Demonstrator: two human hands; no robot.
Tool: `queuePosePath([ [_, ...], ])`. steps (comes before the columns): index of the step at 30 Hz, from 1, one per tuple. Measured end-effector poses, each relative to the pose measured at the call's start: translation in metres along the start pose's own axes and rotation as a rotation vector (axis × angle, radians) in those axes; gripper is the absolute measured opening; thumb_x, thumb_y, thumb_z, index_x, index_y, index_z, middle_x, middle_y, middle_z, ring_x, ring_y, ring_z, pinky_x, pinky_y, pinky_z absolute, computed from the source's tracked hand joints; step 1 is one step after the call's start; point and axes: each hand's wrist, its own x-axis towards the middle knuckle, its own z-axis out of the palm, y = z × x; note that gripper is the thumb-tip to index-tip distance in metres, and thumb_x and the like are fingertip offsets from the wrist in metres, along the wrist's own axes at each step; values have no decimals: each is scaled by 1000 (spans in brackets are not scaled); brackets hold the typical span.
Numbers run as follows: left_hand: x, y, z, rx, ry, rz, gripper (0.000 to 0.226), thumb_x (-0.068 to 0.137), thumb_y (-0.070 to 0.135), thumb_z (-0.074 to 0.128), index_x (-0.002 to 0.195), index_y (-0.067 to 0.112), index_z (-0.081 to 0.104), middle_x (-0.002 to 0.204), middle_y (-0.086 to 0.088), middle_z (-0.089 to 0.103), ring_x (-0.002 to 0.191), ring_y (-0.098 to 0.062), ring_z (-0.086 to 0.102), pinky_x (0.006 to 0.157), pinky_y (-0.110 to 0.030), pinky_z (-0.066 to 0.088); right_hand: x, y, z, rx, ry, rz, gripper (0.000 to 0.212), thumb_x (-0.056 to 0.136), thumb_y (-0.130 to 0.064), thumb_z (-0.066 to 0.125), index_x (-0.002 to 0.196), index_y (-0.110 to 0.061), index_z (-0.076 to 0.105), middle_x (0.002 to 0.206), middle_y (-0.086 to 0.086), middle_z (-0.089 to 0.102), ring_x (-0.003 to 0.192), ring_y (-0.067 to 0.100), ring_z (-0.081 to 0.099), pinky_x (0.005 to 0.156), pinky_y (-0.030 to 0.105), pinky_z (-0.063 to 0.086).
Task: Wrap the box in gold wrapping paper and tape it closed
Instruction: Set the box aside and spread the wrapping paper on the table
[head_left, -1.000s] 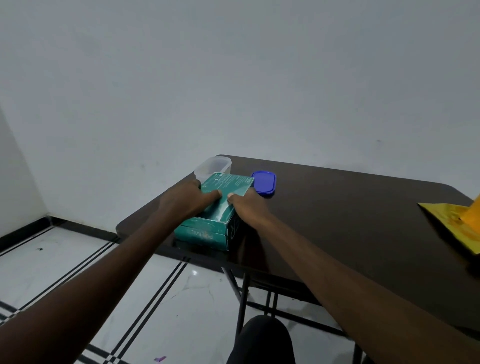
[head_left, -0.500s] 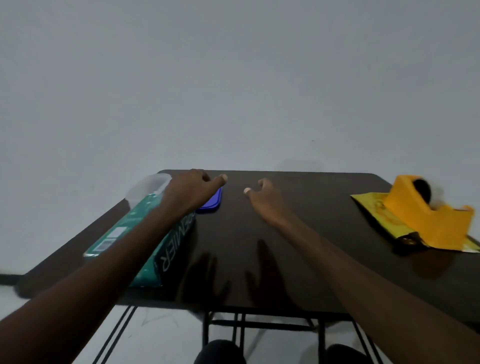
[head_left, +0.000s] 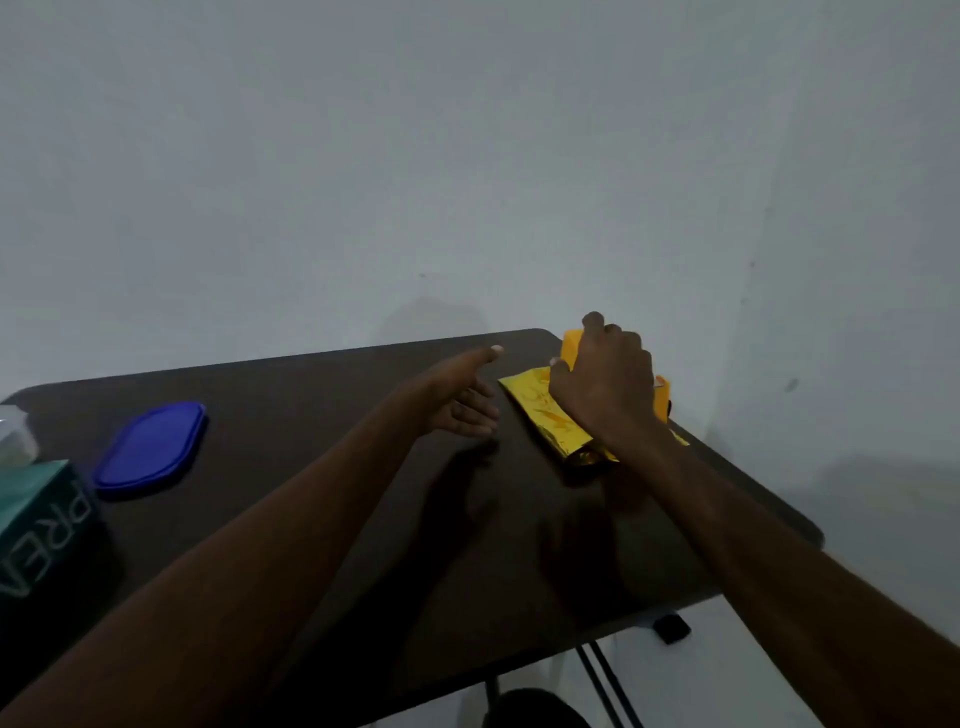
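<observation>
The folded gold wrapping paper (head_left: 545, 415) lies at the far right of the dark table (head_left: 363, 519). An orange tape dispenser (head_left: 571, 345) stands on the paper. My right hand (head_left: 605, 387) grips the dispenser from above and hides most of it. My left hand (head_left: 462, 400) hovers open just left of the paper, thumb up and fingers straight. The green box (head_left: 36, 525) lies at the table's left edge, cut off by the frame.
A blue oval lid (head_left: 150, 447) lies on the table left of centre. A clear plastic container (head_left: 13, 436) shows at the far left, behind the box. A grey wall stands close behind the table. The table's right edge is near the paper.
Both hands left the green box and moved right across the table. My right hand took hold of the tape dispenser. The view swung right with them.
</observation>
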Motion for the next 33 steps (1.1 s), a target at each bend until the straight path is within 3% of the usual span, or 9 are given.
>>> queuePosePath([
  [3, 26, 0, 28, 1, -40, -61, 73, 90, 59, 55, 122, -6, 50, 108, -27, 63, 86, -35, 68, 71, -37, 59, 5, 38, 0, -54, 10, 101, 61, 84, -33, 64, 134, -4, 41, 130, 18, 52, 122, 38, 46, 94, 46, 41],
  [6, 40, 1, 48, 93, 48, -102, 59, 93, 46, 59, 114, -9, 55, 85, -22, 64, 66, -27, 66, 56, -30, 56, 2, 63, 2, 61, -47, 212, 74, 82, -33, 70, 140, -3, 34, 131, 19, 52, 121, 39, 49, 92, 44, 43],
  [10, 57, 4, 62, 258, 182, -68, 35, 91, 30, 68, 93, -4, 60, 73, -14, 64, 55, -18, 61, 46, -24, 50, 0, 85, 7, 149, -145, 281, 64, 83, -39, 73, 131, -9, 43, 126, 14, 58, 113, 34, 57, 77, 33, 39],
  [14, 64, 2, 63, 367, 196, -52, 15, 87, 14, 71, 81, 3, 63, 64, -8, 62, 37, -9, 55, 37, -19, 41, 2, 91, 10, 159, -127, 284, 67, 77, -44, 79, 127, -11, 50, 126, 11, 59, 115, 32, 57, 78, 31, 36],
  [20, 67, 1, 53, 473, 227, -7, 29, 87, 20, 72, 62, 9, 62, 48, 1, 57, 33, -6, 44, 38, -17, 34, 2, 83, 11, 172, -52, 278, 66, 75, -43, 81, 124, -6, 57, 125, 12, 60, 114, 32, 57, 80, 31, 39],
  [23, 64, -1, 36, 509, 235, -6, 30, 88, 21, 71, 62, 10, 62, 55, 0, 56, 43, -8, 44, 45, -18, 35, 1, 73, 14, 182, -44, 262, 64, 76, -42, 80, 123, -5, 57, 123, 12, 61, 112, 31, 57, 81, 34, 42],
  [27, 52, -5, -6, 493, 223, -62, 31, 91, 18, 69, 63, 8, 59, 48, 1, 52, 38, -6, 41, 43, -16, 30, 2, 57, 16, 194, -30, 230, 62, 76, -41, 80, 121, -5, 58, 121, 13, 62, 112, 32, 57, 85, 37, 45],
  [33, 13, -22, -88, 576, 260, -209, 37, 95, 24, 63, 62, 11, 53, 54, 1, 44, 42, -6, 33, 43, -15, 25, -6, 22, 29, 256, -11, 191, 53, 76, -34, 79, 114, -3, 59, 114, 13, 64, 105, 31, 60, 72, 28, 34],
])
